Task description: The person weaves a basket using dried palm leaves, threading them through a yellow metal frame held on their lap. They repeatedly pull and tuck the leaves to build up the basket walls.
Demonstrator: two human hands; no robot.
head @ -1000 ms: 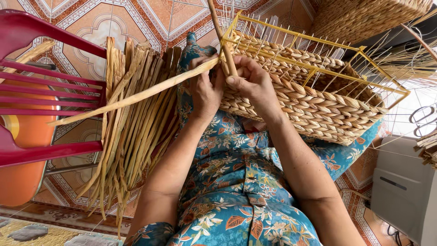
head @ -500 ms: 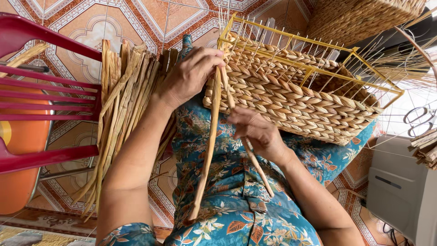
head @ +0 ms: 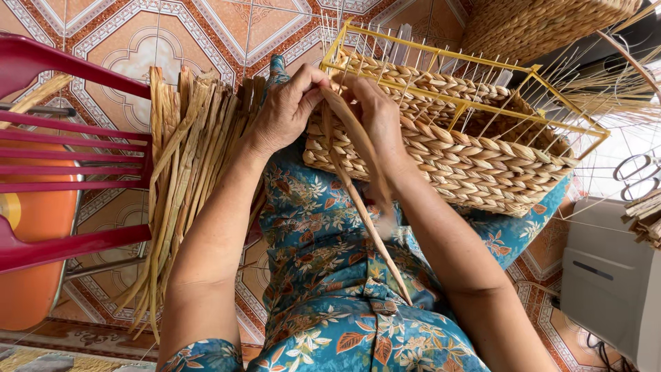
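Fingertips of both hands are buried against the near corner of the basket (head: pixel 454 148), so the exact contact point can't be made out. Lower tip of the strand (head: pixel 361 200) is motion-blurred. Far side of the basket is cut off by a second woven basket (head: pixel 544 24) at the top edge.

Left hand (head: pixel 286 110): fingers curled, pinching the top of the strand right at the basket's near corner. Right hand (head: pixel 375 114): closed around the same strand just beside the left hand, knuckles against the basket wall.

Strand: flat, dry, tan fibre, running from the corner of the basket down across the lap, over the blue floral dress (head: pixel 330 275).

Basket: rectangular, thick braided tan weave, built on a yellow wire frame (head: pixel 441 58) with thin uprights sticking above the woven rows. It rests tilted on the lap.

Left of the basket: a bundle of loose dry strands (head: pixel 182 179), long and flat, lying on patterned floor tiles (head: pixel 124 41), beside a red plastic chair (head: pixel 62 158). Right of the basket: a grey box (head: pixel 609 275), partly cut off.
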